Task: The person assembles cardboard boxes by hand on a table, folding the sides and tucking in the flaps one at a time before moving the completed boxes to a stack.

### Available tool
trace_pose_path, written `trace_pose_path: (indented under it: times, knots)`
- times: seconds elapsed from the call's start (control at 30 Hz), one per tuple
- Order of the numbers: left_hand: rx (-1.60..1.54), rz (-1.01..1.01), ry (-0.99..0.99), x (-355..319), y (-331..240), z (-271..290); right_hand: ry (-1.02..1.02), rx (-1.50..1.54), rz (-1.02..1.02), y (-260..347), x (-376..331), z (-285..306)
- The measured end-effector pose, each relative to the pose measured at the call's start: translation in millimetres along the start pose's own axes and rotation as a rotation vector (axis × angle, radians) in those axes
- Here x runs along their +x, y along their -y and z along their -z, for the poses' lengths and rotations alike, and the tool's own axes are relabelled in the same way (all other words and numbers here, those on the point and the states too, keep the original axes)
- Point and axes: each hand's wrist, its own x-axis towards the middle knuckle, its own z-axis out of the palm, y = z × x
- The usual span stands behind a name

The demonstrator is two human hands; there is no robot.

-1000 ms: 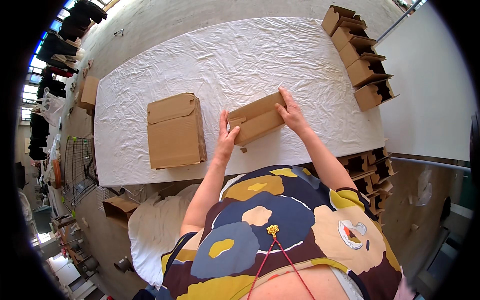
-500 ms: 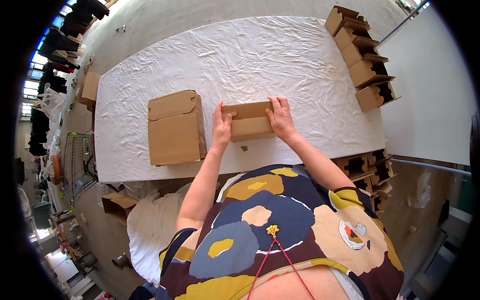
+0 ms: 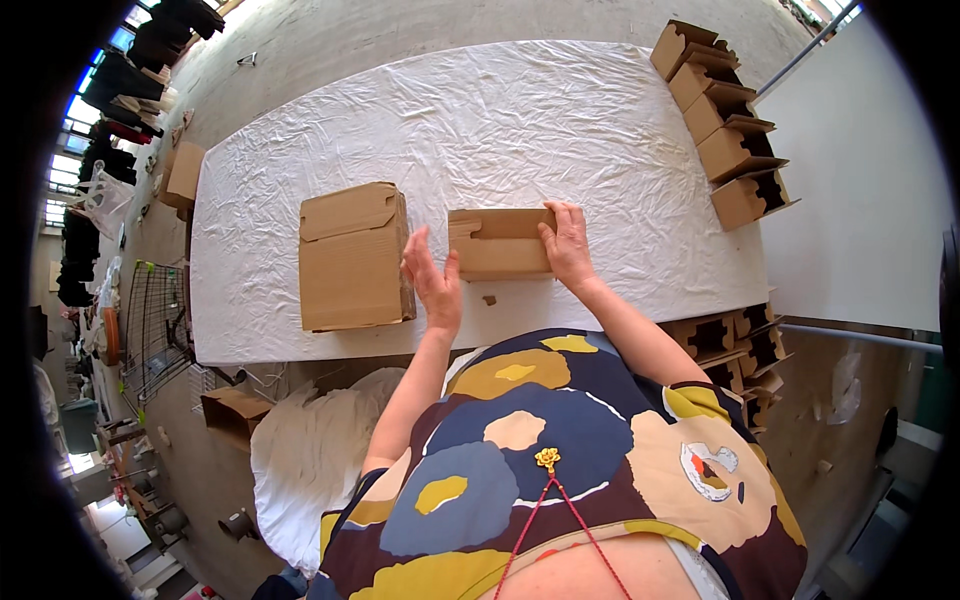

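Observation:
In front of me on the white cloth stands a small brown cardboard box (image 3: 500,260), its top side partly folded, with a notched edge. My right hand (image 3: 569,245) grips the box's right end, thumb on the near side and fingers over the far corner. My left hand (image 3: 434,285) is off the box, fingers stretched and apart, between the box and a stack of flat cardboard blanks (image 3: 350,260) on the left. A small brown cardboard scrap (image 3: 489,300) lies just below the box.
A row of open cardboard boxes (image 3: 737,150) lines the table's far right edge. More folded boxes (image 3: 712,338) sit below the near right edge. The white-covered table (image 3: 560,120) spreads beyond my hands. A wire basket (image 3: 155,320) and an open carton (image 3: 232,418) stand left.
My left hand has let go of the box's left end and moved a little left and nearer to me. My right hand stays on the box.

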Motion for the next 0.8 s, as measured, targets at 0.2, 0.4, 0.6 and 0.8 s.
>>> trace_pose_path:
  times: [0.2, 0.4, 0.6, 0.8]
  knots:
    - [0.127, -0.329, 0.307, -14.5, -51.6, -8.3, -0.033, 0.005, -0.026, 4.3, -7.3, -2.6]
    - [0.186, -0.373, 0.398, -9.9, -66.9, -23.9, -0.048, -0.019, -0.074, 9.4, -21.1, 0.9]
    - [0.05, -0.328, 0.513, -4.6, -56.2, -18.2, 0.044, 0.076, -0.12, -9.9, -16.5, 34.5]
    - [-0.027, -0.288, 0.554, -1.3, -56.4, -16.7, 0.197, 0.201, -0.16, 21.4, -4.0, 79.2]
